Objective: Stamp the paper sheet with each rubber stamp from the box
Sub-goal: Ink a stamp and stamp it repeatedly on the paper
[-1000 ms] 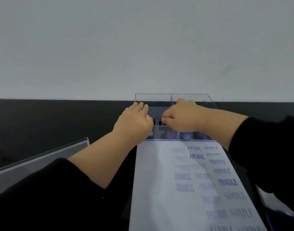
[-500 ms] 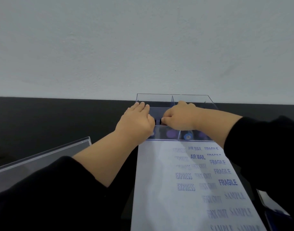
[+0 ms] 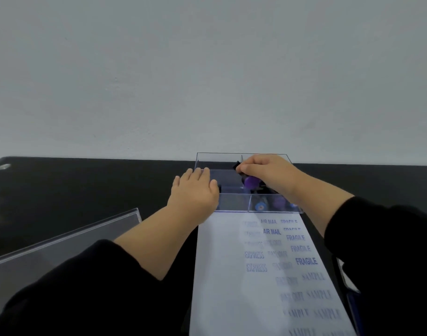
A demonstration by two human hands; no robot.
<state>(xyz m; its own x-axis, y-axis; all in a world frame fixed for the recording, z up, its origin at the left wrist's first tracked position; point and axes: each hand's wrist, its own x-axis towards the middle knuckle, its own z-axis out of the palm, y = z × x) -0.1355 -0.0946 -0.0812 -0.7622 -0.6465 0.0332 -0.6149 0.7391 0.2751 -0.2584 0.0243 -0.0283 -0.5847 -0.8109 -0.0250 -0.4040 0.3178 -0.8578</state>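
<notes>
Since a second ago, the right hand (image 3: 268, 170) is lifting a black stamp (image 3: 248, 179) with a purple knob above the clear box (image 3: 234, 202), fingers pinching it. At nine o'clock of it, the left hand (image 3: 195, 190) is resting flat-fingered on the box's wall. At six o'clock of the box, the paper sheet (image 3: 222, 275) is lying stamped.

The box (image 3: 234, 202) is open on top, but its clear dividers and the left hand (image 3: 195, 190) on its left wall narrow entry. The acrylic lid (image 3: 62, 241) (lying tilted) blocks the table's (image 3: 86, 185) near left.
</notes>
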